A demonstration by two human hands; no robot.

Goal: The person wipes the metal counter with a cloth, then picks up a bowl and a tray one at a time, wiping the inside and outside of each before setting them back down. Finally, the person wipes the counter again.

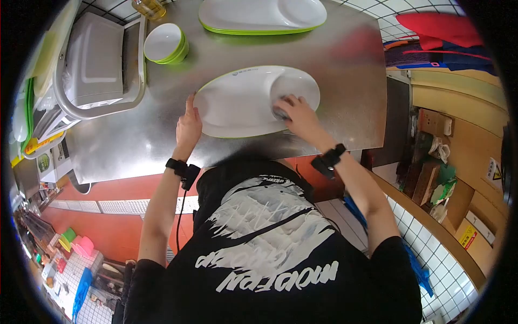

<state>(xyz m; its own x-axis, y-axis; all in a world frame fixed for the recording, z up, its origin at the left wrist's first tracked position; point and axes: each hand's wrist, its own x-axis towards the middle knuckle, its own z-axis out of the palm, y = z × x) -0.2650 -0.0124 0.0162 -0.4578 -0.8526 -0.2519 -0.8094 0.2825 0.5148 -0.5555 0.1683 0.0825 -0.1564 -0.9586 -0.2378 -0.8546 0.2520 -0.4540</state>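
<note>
A white oval plate [233,102] with a green rim and a round compartment at its right end lies on the steel table. At its left edge is my left hand [189,127], the index finger stretched along the rim and the thumb side against the plate. My right hand [302,119] is over the round compartment, fingers closed on a small dark grey wad [279,112] pressed to the plate. The wad is partly hidden by the fingers, and I cannot tell its exact kind.
Beyond the plate stand a stack of similar oval plates [243,16] and stacked white-and-green bowls [163,43]. A grey bin with a rounded frame [102,112] occupies the table's left. Folded red and dark cloths [442,40] and cardboard boxes [464,135] are at the right.
</note>
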